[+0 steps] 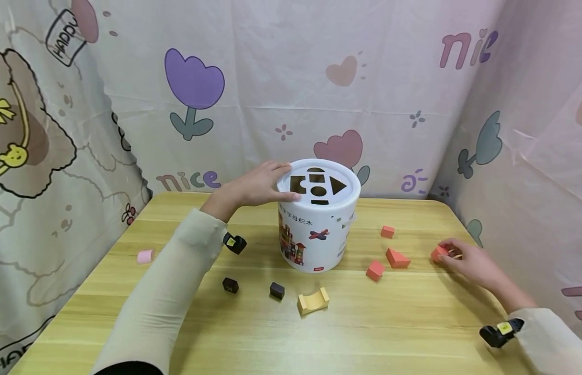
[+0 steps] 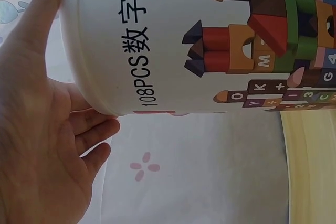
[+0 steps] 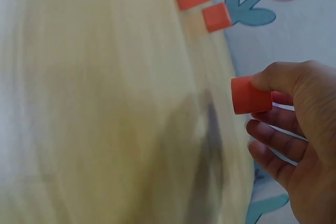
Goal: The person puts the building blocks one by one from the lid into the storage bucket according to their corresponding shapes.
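Observation:
A white bucket (image 1: 314,234) of building blocks stands upright at the back middle of the table, its lid (image 1: 335,169) cut with shaped holes. My left hand (image 1: 260,186) holds the bucket's rim from the left; in the left wrist view its thumb and fingers lie round the edge. Off to the right, my right hand (image 1: 473,263) pinches a small red block (image 3: 251,95) between thumb and fingers. This block looks like a short cylinder. Nearest to that hand on the table is a red triangular block (image 1: 397,259).
Two more red blocks, one in front (image 1: 375,271) and one behind (image 1: 387,232), lie right of the bucket. A yellow arch block (image 1: 313,301) and black blocks (image 1: 277,290) lie in front. A pink cylinder (image 1: 145,256) sits far left. Printed curtains (image 1: 272,78) hang behind.

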Available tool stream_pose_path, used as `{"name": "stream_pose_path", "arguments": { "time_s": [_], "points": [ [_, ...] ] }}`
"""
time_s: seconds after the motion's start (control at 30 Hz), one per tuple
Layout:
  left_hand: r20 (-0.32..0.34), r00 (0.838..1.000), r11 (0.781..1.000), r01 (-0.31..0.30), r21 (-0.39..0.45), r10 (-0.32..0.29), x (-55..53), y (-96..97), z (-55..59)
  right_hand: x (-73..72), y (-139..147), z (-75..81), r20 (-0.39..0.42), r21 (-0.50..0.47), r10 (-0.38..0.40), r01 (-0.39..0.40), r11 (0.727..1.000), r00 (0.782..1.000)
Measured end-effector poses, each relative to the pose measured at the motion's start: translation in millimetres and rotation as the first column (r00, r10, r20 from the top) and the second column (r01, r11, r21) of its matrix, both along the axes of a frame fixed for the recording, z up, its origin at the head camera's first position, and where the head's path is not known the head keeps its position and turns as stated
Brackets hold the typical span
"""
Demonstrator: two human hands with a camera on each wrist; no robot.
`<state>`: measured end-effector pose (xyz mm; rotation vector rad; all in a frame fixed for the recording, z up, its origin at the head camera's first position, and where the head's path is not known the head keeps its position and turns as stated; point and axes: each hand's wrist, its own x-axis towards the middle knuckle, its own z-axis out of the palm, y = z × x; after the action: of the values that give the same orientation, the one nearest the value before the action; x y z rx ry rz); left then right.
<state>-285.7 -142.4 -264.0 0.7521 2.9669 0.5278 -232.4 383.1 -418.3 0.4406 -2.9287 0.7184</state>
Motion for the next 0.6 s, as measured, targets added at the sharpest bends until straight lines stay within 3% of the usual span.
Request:
{"name": "stream_pose_path", "arguments": {
  "time_s": [0.6],
  "points": [
    [-0.001,1.0,1.0,0.004,0.011,-0.004,-0.5,-0.7,-0.9,-8.4,-49.6,49.5,-0.058,-0.046,0.087,-0.09,0.995,0.995]
  ]
}}
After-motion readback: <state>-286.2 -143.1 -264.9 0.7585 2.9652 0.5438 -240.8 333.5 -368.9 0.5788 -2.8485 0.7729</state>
